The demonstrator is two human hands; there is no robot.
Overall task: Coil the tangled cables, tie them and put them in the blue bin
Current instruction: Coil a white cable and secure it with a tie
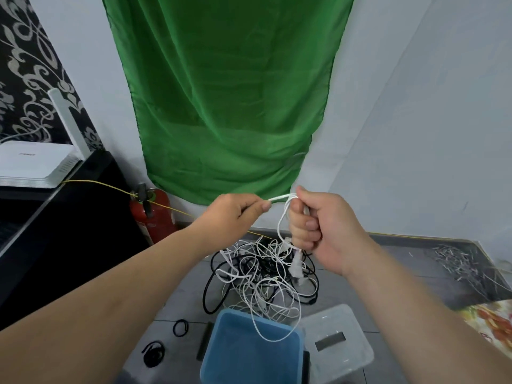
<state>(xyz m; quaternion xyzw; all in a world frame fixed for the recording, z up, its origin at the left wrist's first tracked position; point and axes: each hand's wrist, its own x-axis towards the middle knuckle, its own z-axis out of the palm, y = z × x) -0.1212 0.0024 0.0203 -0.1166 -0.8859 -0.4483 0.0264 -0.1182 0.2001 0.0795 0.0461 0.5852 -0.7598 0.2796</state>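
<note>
A white cable (280, 220) is held up between both hands above the floor. My left hand (232, 214) pinches one end of it and pulls it left. My right hand (321, 225) grips several turns of the same cable in a fist; loose loops hang from it down to the rim of the blue bin (249, 353). A tangled pile of white and black cables (263, 278) lies on the grey floor beyond the bin. Black ties (180, 327) lie on the floor to the left of the bin.
A clear plastic lid (338, 342) lies right of the bin. A red fire extinguisher (153, 214) stands by the wall with a yellow wire (110, 186) across it. Left is a black cabinet (55, 217) with a white router (33, 164). A green cloth (221, 92) hangs ahead.
</note>
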